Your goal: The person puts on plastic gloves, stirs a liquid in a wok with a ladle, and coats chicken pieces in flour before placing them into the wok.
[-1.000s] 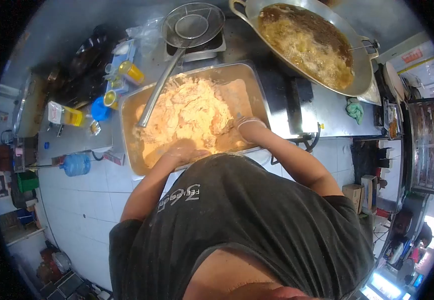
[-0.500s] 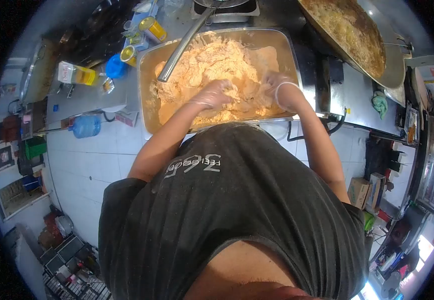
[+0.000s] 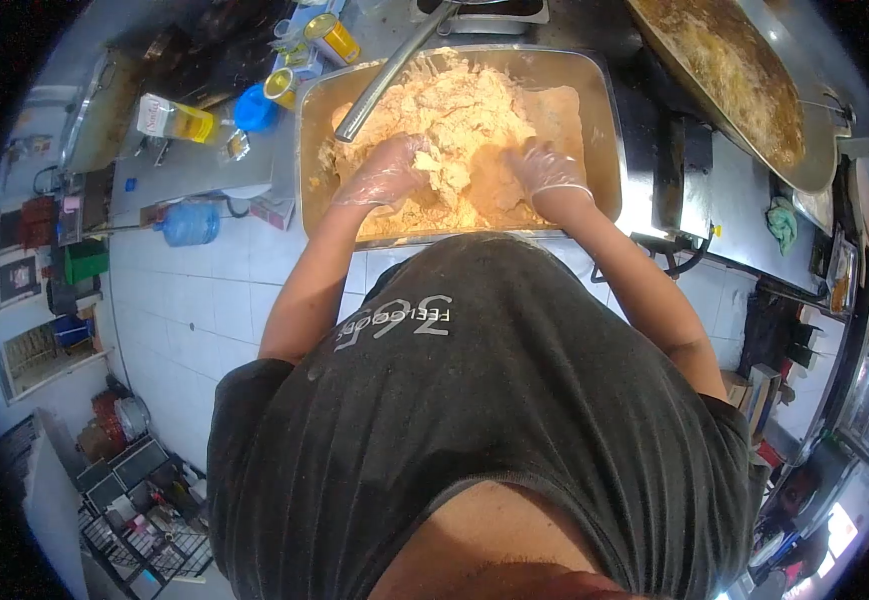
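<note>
Head view.

A: We're right over the mix, one pale floured heap filling most of the tray, which sits on the counter straight ahead of us.

B: And both hands are in it. Our left hand, gloved, curls round a clump at the near left of the heap. Our right hand, gloved too, has its fingers sunk into the mix, so we can't tell whether they're spread or closed.

A: We'd call this the tossing and coating step, with loose flour lying bare at the tray's right side.

B: The next move, we'd say, calls for scooping from underneath and turning the heap toward that flour, low enough that nothing goes over the tray's edge.

A: Counting now. One tray, one heap, two gloved hands.

B: One skimmer, its handle lying across the tray's far left corner onto the mix. One wok of bubbling oil at far right, apart from the tray.

A: Left of the tray we've got two yellow tins, one blue lid and one water jug further out.

B: And one green cloth near the wok.
</note>
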The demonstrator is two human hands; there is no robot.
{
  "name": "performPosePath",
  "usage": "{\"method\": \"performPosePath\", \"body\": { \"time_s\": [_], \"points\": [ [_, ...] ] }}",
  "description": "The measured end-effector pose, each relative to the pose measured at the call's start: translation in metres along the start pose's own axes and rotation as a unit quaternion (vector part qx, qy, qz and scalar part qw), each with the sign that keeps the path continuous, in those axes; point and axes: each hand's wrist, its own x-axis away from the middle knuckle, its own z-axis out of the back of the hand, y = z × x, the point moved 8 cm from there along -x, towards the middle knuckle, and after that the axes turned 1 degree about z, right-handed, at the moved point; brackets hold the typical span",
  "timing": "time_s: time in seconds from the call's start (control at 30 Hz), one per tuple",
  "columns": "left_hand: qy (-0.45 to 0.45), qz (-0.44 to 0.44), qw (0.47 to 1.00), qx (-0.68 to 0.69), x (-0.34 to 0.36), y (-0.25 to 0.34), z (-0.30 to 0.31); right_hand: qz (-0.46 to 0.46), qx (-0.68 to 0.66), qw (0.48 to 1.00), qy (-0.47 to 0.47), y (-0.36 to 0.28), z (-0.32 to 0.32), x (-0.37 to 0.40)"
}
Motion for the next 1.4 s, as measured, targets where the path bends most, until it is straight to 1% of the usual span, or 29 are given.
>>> {"method": "performPosePath", "body": {
  "time_s": [0.03, 0.1, 0.17, 0.23, 0.27, 0.3, 0.33, 0.4, 0.43, 0.53, 0.57, 0.67, 0.73, 0.77, 0.83, 0.87, 0.9, 0.93, 0.97, 1.0, 1.07, 1.1, 1.17, 1.2, 1.23, 1.27, 1.33, 1.37, 1.4],
  "points": [
    [0.006, 0.012, 1.000, -0.003, 0.004, 0.000, 0.002, 0.064, 0.049, 0.997, 0.016, -0.010, 0.002, -0.002],
    [0.003, 0.017, 1.000, -0.013, 0.012, 0.006, 0.005, 0.146, 0.030, 0.988, 0.026, -0.022, 0.007, 0.000],
    [-0.008, -0.004, 1.000, -0.029, 0.017, 0.020, 0.010, 0.142, -0.034, 0.989, 0.023, -0.016, 0.011, -0.002],
    [-0.007, -0.052, 0.997, -0.062, 0.020, 0.025, 0.010, 0.059, -0.141, 0.988, 0.012, 0.007, 0.012, -0.013],
    [-0.005, -0.075, 0.994, -0.078, 0.023, 0.026, 0.010, 0.065, -0.178, 0.982, 0.004, 0.014, 0.015, -0.015],
    [-0.013, -0.055, 0.994, -0.091, 0.026, 0.035, 0.013, 0.073, -0.214, 0.974, -0.006, 0.023, 0.017, -0.014],
    [-0.017, -0.056, 0.995, -0.081, 0.029, 0.041, 0.016, 0.083, -0.251, 0.964, -0.016, 0.026, 0.022, -0.014],
    [-0.027, -0.059, 0.996, -0.058, 0.029, 0.049, 0.018, 0.084, -0.163, 0.982, -0.049, 0.031, 0.035, -0.011],
    [-0.042, -0.093, 0.991, -0.088, 0.028, 0.057, 0.019, 0.083, -0.120, 0.987, -0.067, 0.032, 0.039, -0.006],
    [-0.055, -0.103, 0.985, -0.130, 0.026, 0.082, 0.027, 0.085, 0.011, 0.990, -0.110, 0.015, 0.026, 0.003],
    [-0.063, -0.106, 0.983, -0.133, 0.024, 0.083, 0.027, 0.077, 0.000, 0.995, -0.066, 0.014, 0.013, 0.005],
    [-0.072, -0.123, 0.979, -0.147, 0.015, 0.074, 0.023, 0.064, -0.093, 0.992, 0.059, 0.029, 0.009, 0.018],
    [-0.073, -0.132, 0.977, -0.150, 0.015, 0.068, 0.015, 0.044, -0.058, 0.997, 0.004, 0.043, -0.017, 0.009],
    [-0.051, -0.146, 0.974, -0.166, 0.015, 0.068, 0.013, 0.034, -0.043, 0.998, -0.025, 0.050, -0.029, 0.007],
    [-0.008, -0.178, 0.965, -0.194, 0.013, 0.073, 0.011, 0.025, -0.057, 0.997, -0.035, 0.042, 0.017, 0.016],
    [-0.049, -0.157, 0.969, -0.185, 0.011, 0.079, 0.010, 0.022, -0.064, 0.997, -0.042, 0.037, 0.034, 0.019],
    [-0.091, -0.134, 0.971, -0.176, 0.013, 0.089, 0.014, 0.044, -0.039, 0.998, -0.013, 0.035, 0.037, 0.016],
    [-0.132, -0.109, 0.971, -0.167, 0.013, 0.092, 0.014, 0.043, -0.054, 0.998, 0.010, 0.033, 0.050, 0.015],
    [-0.115, -0.158, 0.973, -0.124, 0.010, 0.092, 0.018, 0.044, -0.067, 0.996, 0.032, 0.030, 0.063, 0.014],
    [-0.070, -0.166, 0.972, -0.154, 0.010, 0.092, 0.024, 0.047, -0.079, 0.994, 0.054, 0.027, 0.077, 0.014],
    [0.021, -0.178, 0.962, -0.208, 0.014, 0.097, 0.034, 0.055, -0.145, 0.987, 0.036, 0.014, 0.091, 0.011],
    [-0.010, -0.182, 0.966, -0.185, 0.013, 0.105, 0.032, 0.061, -0.177, 0.982, 0.027, 0.010, 0.096, 0.010],
    [-0.075, -0.186, 0.970, -0.139, 0.015, 0.121, 0.032, 0.069, -0.174, 0.975, 0.117, 0.013, 0.123, 0.008],
    [-0.067, -0.198, 0.968, -0.136, 0.013, 0.126, 0.034, 0.076, -0.172, 0.969, 0.161, 0.012, 0.135, 0.007],
    [-0.058, -0.207, 0.968, -0.132, 0.011, 0.130, 0.035, 0.046, -0.151, 0.984, 0.079, 0.008, 0.126, 0.000],
    [-0.048, -0.216, 0.967, -0.129, 0.009, 0.133, 0.038, 0.064, -0.161, 0.982, 0.075, 0.003, 0.125, -0.003],
    [0.011, -0.202, 0.963, -0.176, 0.014, 0.148, 0.048, 0.100, -0.184, 0.976, 0.068, -0.008, 0.128, -0.007],
    [0.040, -0.195, 0.960, -0.197, 0.015, 0.153, 0.052, 0.097, -0.155, 0.982, 0.053, -0.008, 0.127, -0.009],
    [-0.003, -0.195, 0.960, -0.199, 0.013, 0.147, 0.046, 0.096, -0.126, 0.987, 0.036, -0.009, 0.136, -0.005]
  ]
}}
